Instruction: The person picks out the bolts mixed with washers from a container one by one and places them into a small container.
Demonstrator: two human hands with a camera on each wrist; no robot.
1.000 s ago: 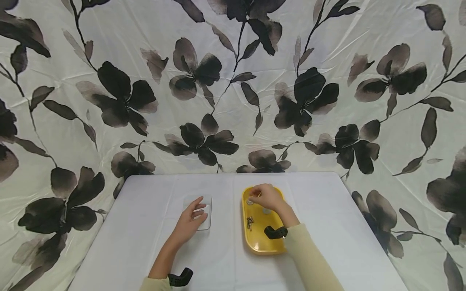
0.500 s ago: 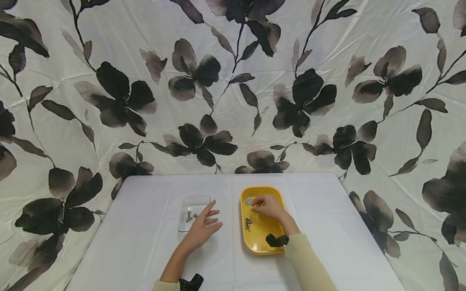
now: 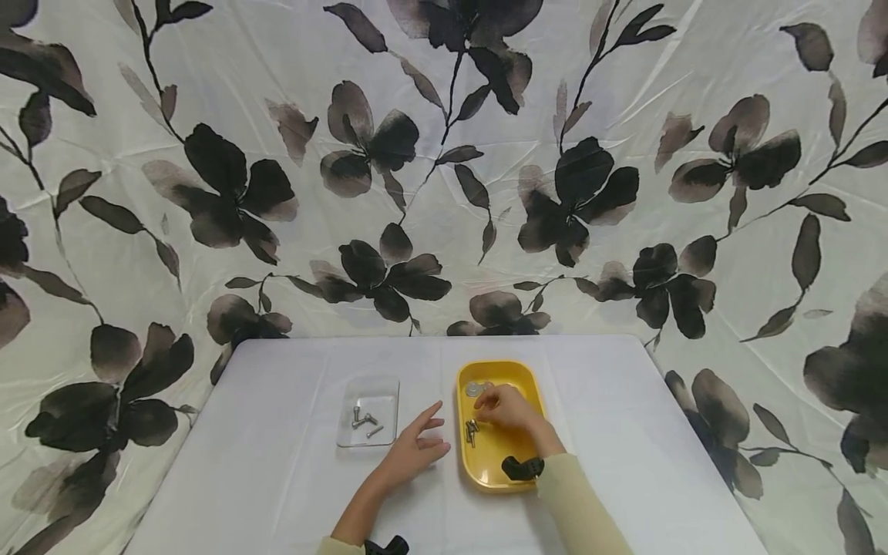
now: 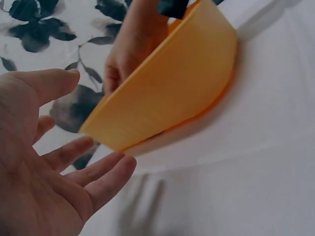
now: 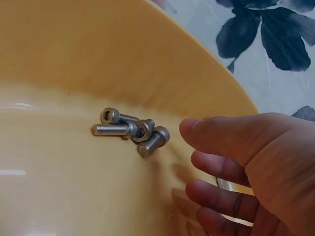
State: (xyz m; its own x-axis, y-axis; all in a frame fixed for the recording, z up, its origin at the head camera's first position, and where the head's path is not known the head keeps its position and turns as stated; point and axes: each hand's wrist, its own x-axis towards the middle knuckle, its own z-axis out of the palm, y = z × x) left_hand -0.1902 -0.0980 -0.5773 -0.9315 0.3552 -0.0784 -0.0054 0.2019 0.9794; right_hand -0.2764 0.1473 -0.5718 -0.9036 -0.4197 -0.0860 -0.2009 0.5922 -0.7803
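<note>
My right hand (image 3: 509,407), thumb and fingers apart, hovers in the yellow tray (image 3: 496,466) beside the bolts (image 5: 132,129) at its nine o'clock, so I'd best pinch one outer shank squarely, my left hand (image 3: 412,455), fingers spread, being outside near that rim.

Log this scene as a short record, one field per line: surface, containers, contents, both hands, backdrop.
Surface: white tabletop
Left container: clear box, holding several loose screws
Right container: yellow tray
Tray contents: a cluster of socket-head bolts; at least one clear round piece toward the far end
Left hand: fingers spread, between box and tray, holding nothing
Right hand: reaching into the tray, fingertips close to the cluster, nothing visibly held
Backdrop: white cloth with dark floral print
</note>
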